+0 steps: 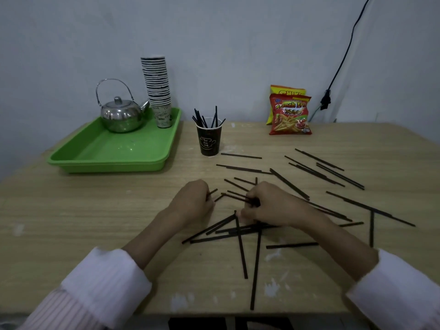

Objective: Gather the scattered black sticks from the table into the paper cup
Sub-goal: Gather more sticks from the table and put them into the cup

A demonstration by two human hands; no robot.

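A dark paper cup [209,140] stands at the table's middle back with several black sticks upright in it. Many more black sticks [319,170] lie scattered over the right half and the near middle of the wooden table [71,222]. My left hand [194,201] is closed on the table, and the end of a black stick pokes out of it to the right. My right hand [271,204] is closed on a small bundle of black sticks that point left toward the other hand. A crossed heap of sticks [240,231] lies just under both hands.
A green tray [100,151] at the back left carries a steel teapot [121,114] and a tall stack of paper cups [157,89]. Two snack bags [290,114] lean on the wall at the back right. A black cable [342,55] hangs down the wall.
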